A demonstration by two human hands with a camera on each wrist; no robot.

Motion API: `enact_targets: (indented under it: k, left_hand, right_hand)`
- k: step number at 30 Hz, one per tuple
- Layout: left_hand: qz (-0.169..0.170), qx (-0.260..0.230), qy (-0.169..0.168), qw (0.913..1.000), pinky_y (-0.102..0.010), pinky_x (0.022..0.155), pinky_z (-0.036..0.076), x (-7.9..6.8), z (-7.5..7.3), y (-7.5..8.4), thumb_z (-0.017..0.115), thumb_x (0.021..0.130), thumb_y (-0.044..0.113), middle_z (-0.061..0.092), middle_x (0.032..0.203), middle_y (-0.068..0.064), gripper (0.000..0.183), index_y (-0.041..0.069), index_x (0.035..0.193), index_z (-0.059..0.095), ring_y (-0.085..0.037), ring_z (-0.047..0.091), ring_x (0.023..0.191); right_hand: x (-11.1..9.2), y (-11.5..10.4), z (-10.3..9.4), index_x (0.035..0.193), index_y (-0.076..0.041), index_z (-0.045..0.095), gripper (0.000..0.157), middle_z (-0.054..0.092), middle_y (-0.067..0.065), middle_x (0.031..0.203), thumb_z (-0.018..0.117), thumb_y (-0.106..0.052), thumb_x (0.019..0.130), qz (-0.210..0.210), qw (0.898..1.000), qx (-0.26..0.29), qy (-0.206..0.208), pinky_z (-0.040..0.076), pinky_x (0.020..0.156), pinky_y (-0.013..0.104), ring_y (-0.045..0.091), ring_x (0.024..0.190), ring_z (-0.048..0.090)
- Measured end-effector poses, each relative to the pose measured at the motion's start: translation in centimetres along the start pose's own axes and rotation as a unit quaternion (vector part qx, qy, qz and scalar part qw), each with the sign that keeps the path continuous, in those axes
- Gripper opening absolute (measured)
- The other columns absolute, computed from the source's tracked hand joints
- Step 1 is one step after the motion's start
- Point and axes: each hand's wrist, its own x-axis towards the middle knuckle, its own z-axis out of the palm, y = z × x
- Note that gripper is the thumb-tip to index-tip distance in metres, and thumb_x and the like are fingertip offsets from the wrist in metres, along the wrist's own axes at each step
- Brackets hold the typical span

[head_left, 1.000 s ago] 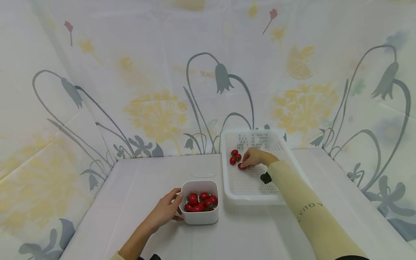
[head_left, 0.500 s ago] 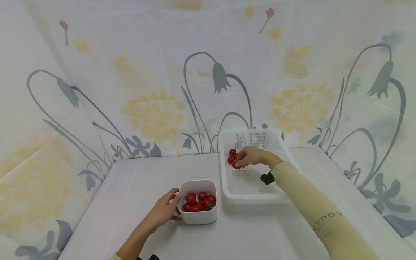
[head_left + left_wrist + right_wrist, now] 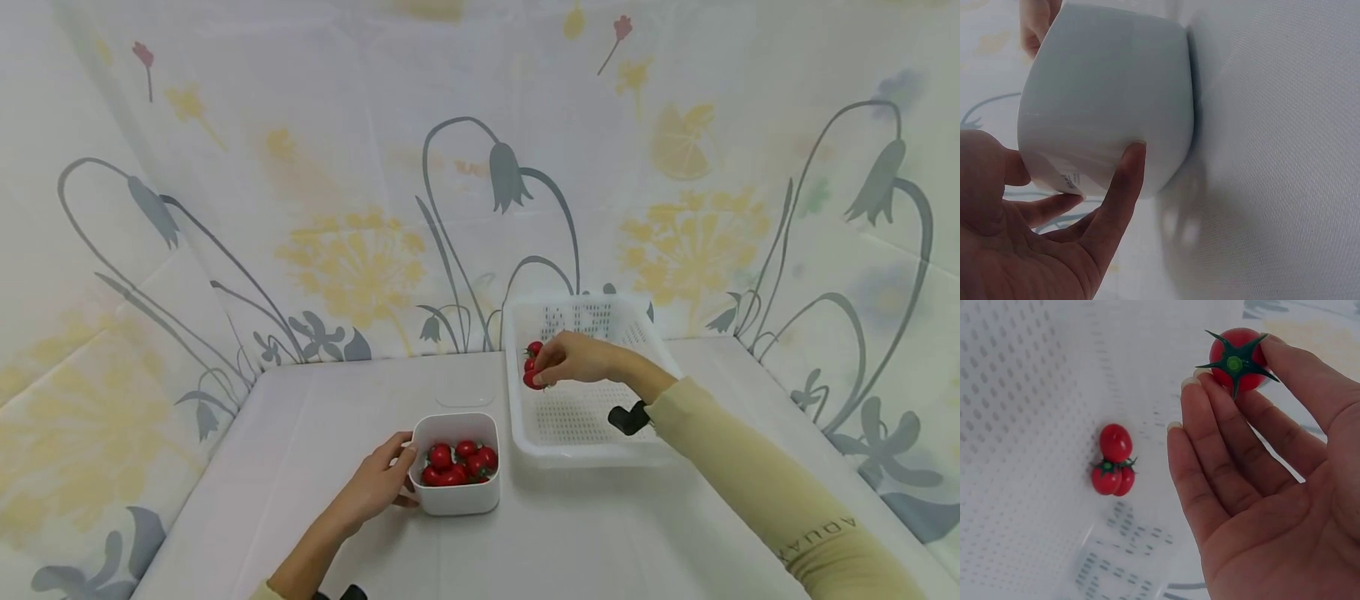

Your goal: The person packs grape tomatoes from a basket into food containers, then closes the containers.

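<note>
My right hand (image 3: 573,358) pinches a red cherry tomato (image 3: 1235,359) between thumb and fingers, above the left side of a white perforated basket (image 3: 592,454). Its green star-shaped stem end faces the right wrist camera. Several more cherry tomatoes (image 3: 1115,444) lie in the basket in a small cluster, partly covered by the hand in the head view. On the left, my left hand (image 3: 378,479) holds the side of a small white square container (image 3: 457,500), thumb by the rim and fingertips against the wall (image 3: 1104,94). Several red cherry tomatoes (image 3: 450,475) fill its bottom.
The basket stands at the back right, close to the flower-printed backdrop (image 3: 360,275). A white cloth (image 3: 555,542) covers the table. Just behind the small container, a faint rounded outline (image 3: 465,401) shows on the table.
My right hand has moved left within the basket and lifted slightly, carrying the pinched cherry tomato over the others. My left hand and the container stay in place; the head view shifts slightly.
</note>
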Motion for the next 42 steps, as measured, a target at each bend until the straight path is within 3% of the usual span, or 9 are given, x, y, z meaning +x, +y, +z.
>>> enact_targets:
  k: [7, 13, 25, 37, 42]
  left_hand:
    - [0.007, -0.001, -0.003, 1.0, -0.041, 0.067, 0.065, -0.1, 0.0, 0.0, 0.046, 0.11, 0.022, 0.059, 0.126, -0.022, 0.041, 0.005, 0.147, 0.046, -0.021, 0.065, 0.081]
    - [0.007, 0.002, -0.002, 1.0, -0.042, 0.067, 0.065, 0.0, 0.0, 0.0, 0.045, 0.11, 0.022, 0.059, 0.127, -0.022, 0.042, 0.005, 0.148, 0.045, -0.021, 0.065, 0.081]
    - [0.007, 0.0, -0.001, 1.0, -0.042, 0.067, 0.065, 0.1, 0.0, -0.1, 0.045, 0.11, 0.02, 0.059, 0.128, -0.023, 0.041, 0.004, 0.148, 0.045, -0.022, 0.065, 0.081]
    - [0.009, -0.003, -0.002, 1.0, -0.045, 0.069, 0.065, 0.2, 0.0, -0.4, 0.045, 0.11, 0.021, 0.06, 0.124, -0.022, 0.041, 0.004, 0.148, 0.044, -0.022, 0.064, 0.082]
    - [0.004, -0.004, -0.005, 1.0, -0.042, 0.068, 0.065, 0.0, 0.0, -0.2, 0.045, 0.11, 0.022, 0.06, 0.124, -0.022, 0.04, 0.005, 0.147, 0.045, -0.022, 0.064, 0.081]
  right_hand:
    - [-1.1, -2.5, 1.2, 0.105, -0.009, 0.074, 0.018, 0.076, 0.002, 0.094, 0.073, -0.024, 0.096, -0.043, 0.999, 0.0, 0.006, 0.057, 0.086, 0.036, 0.029, 0.096, 0.069]
    - [-1.4, -4.3, 2.7, 0.105, -0.009, 0.074, 0.018, 0.075, -0.001, 0.093, 0.074, -0.024, 0.095, -0.084, 0.996, -0.002, 0.004, 0.057, 0.085, 0.033, 0.02, 0.092, 0.069]
    - [-1.0, -7.1, 6.8, 0.102, -0.007, 0.074, 0.017, 0.073, -0.004, 0.09, 0.074, -0.022, 0.095, -0.128, 0.992, 0.003, 0.015, 0.058, 0.076, 0.025, 0.01, 0.082, 0.067]
    - [0.2, -8.5, 11.6, 0.1, -0.006, 0.073, 0.01, 0.069, -0.003, 0.084, 0.075, -0.015, 0.094, -0.138, 0.988, -0.051, 0.048, 0.054, 0.067, 0.019, 0.008, 0.077, 0.059]
    - [0.6, -8.8, 13.0, 0.106, -0.005, 0.074, 0.014, 0.071, -0.004, 0.086, 0.074, -0.013, 0.095, -0.135, 0.988, -0.067, 0.042, 0.053, 0.067, 0.019, 0.007, 0.076, 0.059]
